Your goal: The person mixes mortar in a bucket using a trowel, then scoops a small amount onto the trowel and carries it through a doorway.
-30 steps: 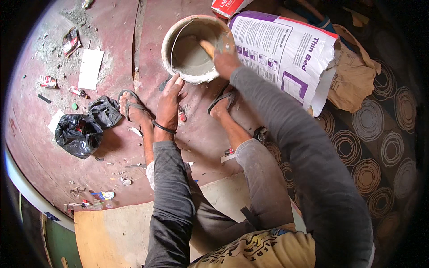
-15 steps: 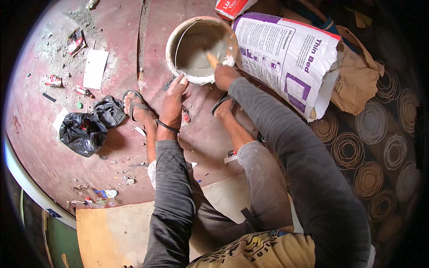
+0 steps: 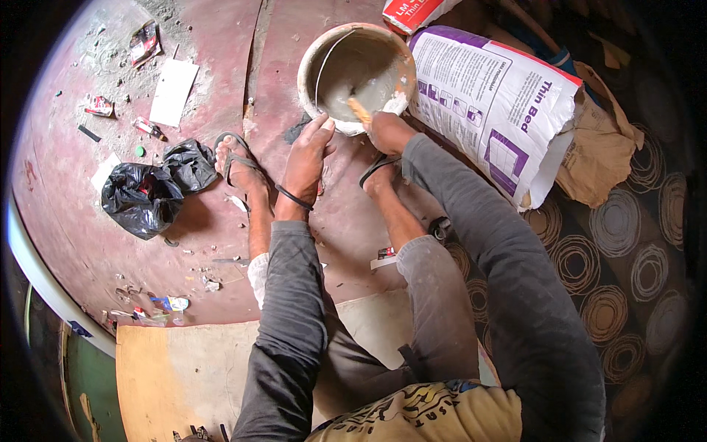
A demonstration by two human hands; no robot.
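White-purple sack [image 3: 492, 110] right of bucket [image 3: 313, 55]; red-white pack [image 3: 410, 12] behind.

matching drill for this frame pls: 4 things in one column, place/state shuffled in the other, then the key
Things:
1. bucket
2. black plastic bag
3. white and purple sack
4. wooden stick

Places or states:
A. lying on its side to the right of the bucket
B. held in the right hand, its end down in the grey mix
C. crumpled on the red floor, left of the person's left foot
D. standing upright between the feet, the left hand on its rim

Pairs: 1-D, 2-C, 3-A, 4-B
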